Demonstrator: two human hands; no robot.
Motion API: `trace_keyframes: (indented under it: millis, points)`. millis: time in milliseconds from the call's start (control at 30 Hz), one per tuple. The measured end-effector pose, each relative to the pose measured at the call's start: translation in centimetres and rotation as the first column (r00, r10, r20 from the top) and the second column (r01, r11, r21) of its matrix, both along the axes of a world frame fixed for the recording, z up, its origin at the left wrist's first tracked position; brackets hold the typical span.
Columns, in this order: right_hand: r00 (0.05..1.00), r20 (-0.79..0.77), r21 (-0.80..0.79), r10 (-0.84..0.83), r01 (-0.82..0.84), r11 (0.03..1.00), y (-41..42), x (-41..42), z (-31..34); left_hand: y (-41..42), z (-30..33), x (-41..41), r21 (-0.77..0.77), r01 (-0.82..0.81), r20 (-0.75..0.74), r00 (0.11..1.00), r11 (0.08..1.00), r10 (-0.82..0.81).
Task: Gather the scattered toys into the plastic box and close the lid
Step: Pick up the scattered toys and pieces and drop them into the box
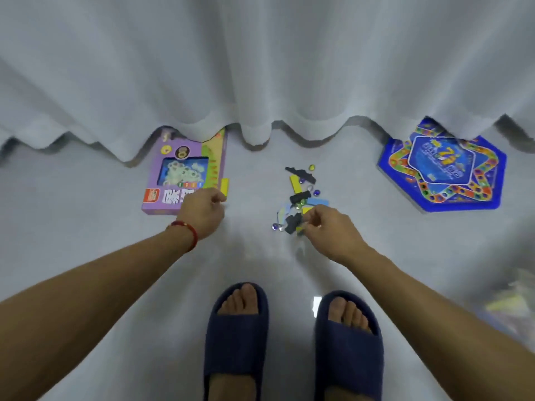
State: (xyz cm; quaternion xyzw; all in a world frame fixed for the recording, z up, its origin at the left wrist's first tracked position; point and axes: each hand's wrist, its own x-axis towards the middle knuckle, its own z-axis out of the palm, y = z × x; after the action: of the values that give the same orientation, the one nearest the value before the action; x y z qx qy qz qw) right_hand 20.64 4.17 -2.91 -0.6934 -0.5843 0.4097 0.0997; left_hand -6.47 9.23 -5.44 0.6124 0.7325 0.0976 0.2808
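2 slippers (236, 340) on grey floor (86, 227) | curtain (260, 68) behind | right hand (330, 227) pinches toy pieces (301, 195) | left hand (202, 212) curled, empty

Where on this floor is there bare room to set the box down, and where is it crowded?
Bare floor lies between the purple game box and the toy pile, and between pile and blue game board. Crowded around the right hand.

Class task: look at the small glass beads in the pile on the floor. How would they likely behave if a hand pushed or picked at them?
The glass beads look rounded and glossy, so they would probably roll and scatter on the smooth floor. They are small, so likely slippery to pinch.
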Motion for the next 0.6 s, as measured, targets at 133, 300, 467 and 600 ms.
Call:
trace_keyframes:
  millis: [133,300,467,600]
  points:
    - [0.990,0.138,0.136,0.028,-0.047,0.990,3.1,-0.9,-4.3,3.7,-4.2,0.9,0.119,0.421,-0.341,0.868,0.899,-0.361]
    - [0.922,0.383,0.275,0.051,-0.167,0.947,9.2,0.3,-6.9,5.9,-6.2,4.6,-0.128,0.428,-0.653,0.642,0.894,-0.401]
    - [0.915,0.398,0.240,0.071,-0.179,0.954,14.0,-0.4,-7.5,6.7,-7.9,5.7,0.089,0.192,-0.504,0.855,0.977,-0.122]
    - [0.882,0.463,0.206,0.086,-0.201,0.958,14.4,-1.7,-9.4,6.9,-8.1,4.9,0.295,0.105,-0.220,0.975,0.950,-0.039]
